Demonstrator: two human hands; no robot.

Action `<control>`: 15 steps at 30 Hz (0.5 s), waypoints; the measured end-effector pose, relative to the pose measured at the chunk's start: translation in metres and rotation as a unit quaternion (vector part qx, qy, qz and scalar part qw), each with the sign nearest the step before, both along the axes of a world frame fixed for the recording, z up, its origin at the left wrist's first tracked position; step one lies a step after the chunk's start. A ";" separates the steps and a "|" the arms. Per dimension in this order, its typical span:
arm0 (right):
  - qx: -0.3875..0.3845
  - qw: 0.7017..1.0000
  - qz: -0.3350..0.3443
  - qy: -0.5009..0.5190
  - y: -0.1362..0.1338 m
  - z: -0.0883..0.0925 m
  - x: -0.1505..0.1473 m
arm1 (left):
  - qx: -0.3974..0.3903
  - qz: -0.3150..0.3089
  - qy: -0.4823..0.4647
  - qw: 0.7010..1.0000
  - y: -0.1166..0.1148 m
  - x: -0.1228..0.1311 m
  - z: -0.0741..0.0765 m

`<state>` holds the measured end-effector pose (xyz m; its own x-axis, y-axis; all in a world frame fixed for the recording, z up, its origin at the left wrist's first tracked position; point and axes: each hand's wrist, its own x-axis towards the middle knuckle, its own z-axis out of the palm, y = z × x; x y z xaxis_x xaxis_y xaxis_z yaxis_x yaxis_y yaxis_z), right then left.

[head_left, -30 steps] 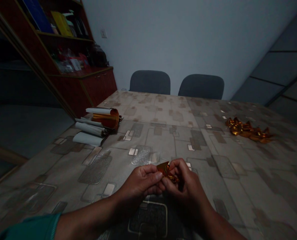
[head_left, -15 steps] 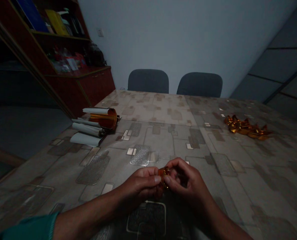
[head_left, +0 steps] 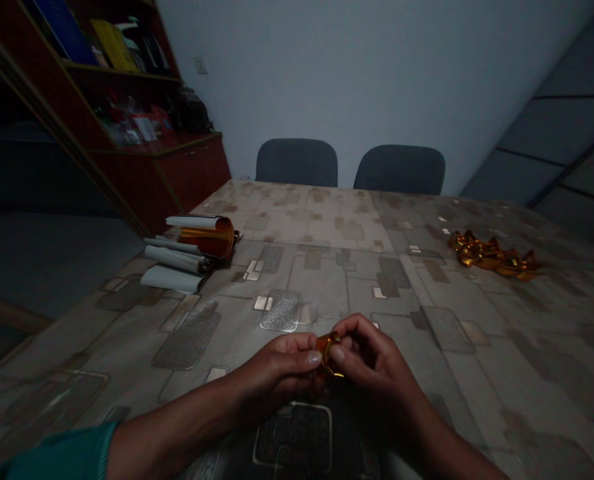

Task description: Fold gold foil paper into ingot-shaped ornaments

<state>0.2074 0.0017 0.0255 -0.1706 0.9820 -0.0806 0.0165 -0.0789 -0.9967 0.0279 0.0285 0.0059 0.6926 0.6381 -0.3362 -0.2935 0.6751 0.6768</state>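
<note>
Between my two hands is a small piece of shiny gold foil paper (head_left: 328,344), partly folded and largely covered by fingers. My left hand (head_left: 289,363) pinches its left side, thumb on top. On the other side, my right hand (head_left: 369,353) grips the foil's right edge between thumb and bent fingers. Both hands are just above the near part of the table. Farther off to the right lies a row of folded gold foil pieces (head_left: 494,255), packed against each other. At the left is a stack of curled foil sheets (head_left: 211,238), gold inside with pale backs.
A patterned cloth covers the table (head_left: 321,220). Two dark chairs (head_left: 297,162) stand at its far edge, before a pale wall. A reddish wooden cabinet (head_left: 187,167) with loaded shelves rises at the back left.
My right thumb and fingers have shifted slightly on the foil, and more of its gold surface and lower edge shows. My left hand is almost still.
</note>
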 end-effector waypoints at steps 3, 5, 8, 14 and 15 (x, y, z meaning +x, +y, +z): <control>-0.037 0.999 0.014 0.022 0.001 -0.003 0.001 | -0.010 -0.016 -0.021 1.000 0.002 -0.002 0.004; -0.042 0.999 0.011 -0.002 0.001 -0.003 0.000 | -0.006 -0.024 -0.017 1.000 0.002 -0.002 0.004; -0.029 0.999 -0.002 -0.042 0.001 0.000 -0.004 | 0.007 -0.036 -0.009 0.999 0.001 -0.002 0.003; -0.006 0.998 -0.018 -0.057 0.000 0.002 -0.006 | 0.004 -0.033 -0.001 0.999 0.002 -0.003 0.005; -0.010 0.999 -0.010 -0.049 0.000 0.001 -0.005 | 0.006 -0.035 -0.003 0.999 0.002 -0.003 0.005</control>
